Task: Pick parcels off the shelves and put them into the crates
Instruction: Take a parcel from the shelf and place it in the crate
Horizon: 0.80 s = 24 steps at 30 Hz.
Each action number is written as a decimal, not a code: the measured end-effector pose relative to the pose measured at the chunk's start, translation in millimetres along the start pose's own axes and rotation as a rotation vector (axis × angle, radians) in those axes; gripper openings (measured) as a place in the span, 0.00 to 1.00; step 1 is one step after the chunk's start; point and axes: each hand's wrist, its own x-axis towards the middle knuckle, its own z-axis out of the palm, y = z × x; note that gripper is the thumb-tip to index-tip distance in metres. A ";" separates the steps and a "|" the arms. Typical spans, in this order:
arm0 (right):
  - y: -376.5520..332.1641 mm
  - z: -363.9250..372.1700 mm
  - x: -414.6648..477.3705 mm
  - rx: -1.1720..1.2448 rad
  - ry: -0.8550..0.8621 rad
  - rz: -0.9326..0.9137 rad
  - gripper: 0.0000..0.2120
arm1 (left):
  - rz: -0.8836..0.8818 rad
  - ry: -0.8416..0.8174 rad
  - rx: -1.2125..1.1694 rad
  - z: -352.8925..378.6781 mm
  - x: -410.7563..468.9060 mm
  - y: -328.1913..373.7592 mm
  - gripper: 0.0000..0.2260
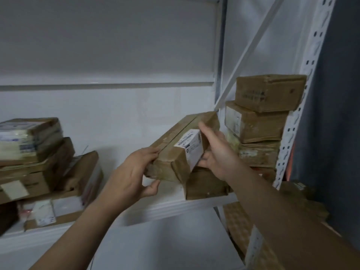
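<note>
Both hands hold one long parcel, tilted, above the shelf.

The left hand grips the near end of the long brown cardboard parcel with a white barcode label, fingers on top and thumb beneath; the right hand clasps its right side. It hangs over the white metal shelf, just above a small brown box, beside a stack of brown boxes. Another pile of taped parcels sits well apart at the left.

1. You hold the long brown parcel with its white barcode label tilted, far end higher, above the white shelf; your left hand and right hand grip it.
2. A stack of brown parcels stands at the shelf's right end, another pile at the left.
</note>
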 end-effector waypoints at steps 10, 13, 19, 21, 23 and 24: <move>33.2 72.1 14.2 0.239 0.016 -0.170 0.50 | 0.013 0.076 0.390 -20.9 -10.1 -7.1 0.32; 36.0 73.1 7.7 0.321 -0.046 -0.204 0.50 | 0.003 0.081 0.338 -32.6 -5.9 -8.4 0.32; 12.8 50.2 2.5 -0.088 0.092 -0.460 0.49 | -0.471 0.219 -0.431 -77.0 -6.8 -10.1 0.25; 8.3 47.5 2.0 -0.219 0.031 -0.479 0.43 | -0.573 0.304 -0.548 -88.0 -11.8 -14.3 0.23; 9.9 49.7 1.4 -0.275 -0.036 -0.425 0.38 | -0.646 0.366 -0.575 -91.8 -12.8 -15.3 0.21; 12.2 51.0 1.8 -0.292 -0.048 -0.410 0.38 | -0.671 0.386 -0.571 -91.6 -13.0 -14.9 0.20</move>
